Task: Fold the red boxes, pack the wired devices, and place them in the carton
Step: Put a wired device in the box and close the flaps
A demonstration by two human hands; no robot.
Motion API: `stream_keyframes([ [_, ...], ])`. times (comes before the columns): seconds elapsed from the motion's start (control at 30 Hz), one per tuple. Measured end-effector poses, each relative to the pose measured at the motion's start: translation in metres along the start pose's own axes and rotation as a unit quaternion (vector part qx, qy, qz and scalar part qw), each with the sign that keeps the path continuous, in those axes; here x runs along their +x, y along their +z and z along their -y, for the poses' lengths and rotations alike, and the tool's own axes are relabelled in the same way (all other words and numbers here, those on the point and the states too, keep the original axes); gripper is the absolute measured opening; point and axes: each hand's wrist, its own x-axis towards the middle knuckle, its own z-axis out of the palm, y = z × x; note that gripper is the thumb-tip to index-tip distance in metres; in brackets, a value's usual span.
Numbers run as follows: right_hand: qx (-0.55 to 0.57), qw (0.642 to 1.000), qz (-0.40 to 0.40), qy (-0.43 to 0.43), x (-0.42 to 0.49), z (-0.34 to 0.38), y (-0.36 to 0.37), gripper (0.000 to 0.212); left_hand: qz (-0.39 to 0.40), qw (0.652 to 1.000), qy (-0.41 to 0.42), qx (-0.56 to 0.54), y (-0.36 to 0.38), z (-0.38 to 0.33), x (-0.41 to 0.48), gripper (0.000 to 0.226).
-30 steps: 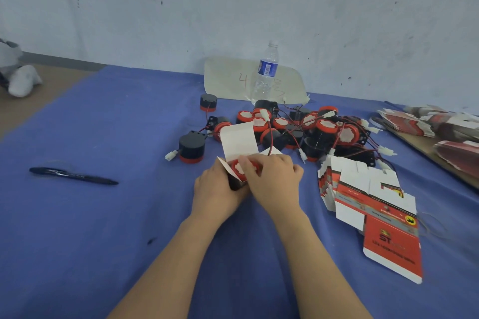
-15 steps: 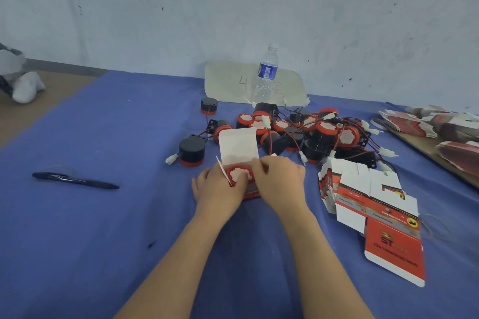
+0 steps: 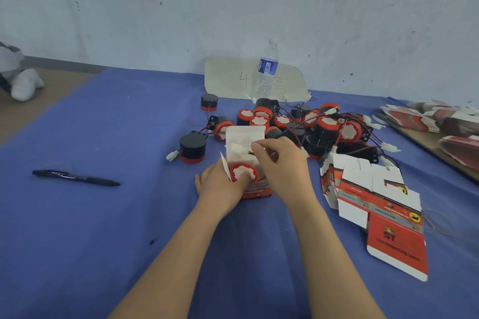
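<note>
A small red box (image 3: 255, 190) stands on the blue cloth with its white lid flap (image 3: 245, 137) raised. A red-topped wired device (image 3: 243, 172) sits inside its open top. My left hand (image 3: 220, 186) grips the box from the left, thumb against the device. My right hand (image 3: 281, 166) is lifted above the box and pinches the device's wire by its white connector (image 3: 238, 148). Behind lies a pile of wired devices (image 3: 311, 127), black with red tops. Flat red box blanks (image 3: 373, 204) lie at the right.
A black pen (image 3: 75, 177) lies at the left. A water bottle (image 3: 267, 70) stands on a paper sheet (image 3: 228, 80) by the wall. More flat blanks (image 3: 440, 122) are stacked on a brown board at far right. Two loose black devices (image 3: 193, 147) sit left of the pile.
The device has sunk further into the box. My right hand rose off the box top and now pinches the wire with the white connector in front of the raised flap.
</note>
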Motion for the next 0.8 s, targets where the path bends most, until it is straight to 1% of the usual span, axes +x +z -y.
stream_keyframes([
  [0.07,-0.010,1.000,-0.018,0.000,-0.001,0.000,-0.004,0.022,-0.003,1.000,-0.001,-0.006,0.000,0.000,-0.001,0.033],
  [0.13,-0.022,0.999,-0.008,0.026,0.001,0.000,-0.010,0.032,-0.005,1.000,-0.004,-0.010,-0.001,0.000,-0.001,0.034],
  [0.23,-0.014,0.996,0.073,0.044,-0.001,0.002,-0.021,0.035,0.001,1.000,-0.003,-0.010,-0.001,-0.001,-0.002,0.033],
  [0.3,0.013,0.990,0.141,0.031,-0.003,0.004,-0.027,0.031,0.000,1.000,-0.002,-0.014,-0.002,-0.001,-0.002,0.027],
  [0.37,-0.003,0.984,0.175,0.014,-0.004,0.005,-0.031,0.028,-0.002,1.000,-0.002,-0.020,-0.002,-0.002,-0.002,0.026],
  [0.43,-0.074,0.985,0.155,-0.015,-0.004,0.006,-0.032,0.025,0.000,1.000,-0.001,-0.013,-0.002,-0.002,-0.002,0.030],
  [0.5,-0.088,0.989,0.118,-0.028,-0.004,0.005,-0.031,0.024,-0.003,1.000,-0.005,-0.009,-0.002,-0.002,-0.003,0.035],
  [0.57,-0.049,0.995,0.084,-0.006,-0.004,0.004,-0.027,0.021,-0.003,1.000,-0.007,-0.015,-0.002,-0.002,-0.003,0.036],
  [0.63,0.046,0.995,0.062,0.062,-0.003,0.005,-0.024,0.009,-0.003,1.000,-0.008,-0.020,-0.002,-0.002,-0.003,0.035],
  [0.67,0.108,0.988,0.054,0.097,-0.003,0.006,-0.021,0.022,-0.005,1.000,-0.011,-0.020,-0.002,-0.002,-0.003,0.034],
  [0.73,0.219,0.963,0.037,0.151,-0.002,0.001,-0.015,0.056,-0.006,1.000,-0.018,-0.018,-0.002,-0.002,-0.003,0.036],
  [0.77,0.249,0.954,0.021,0.168,-0.001,-0.001,-0.014,0.064,-0.006,1.000,-0.019,-0.016,-0.002,-0.002,-0.003,0.038],
  [0.8,0.269,0.947,0.004,0.176,0.000,-0.003,-0.014,0.060,-0.006,1.000,-0.020,-0.015,-0.001,-0.002,-0.003,0.038],
])
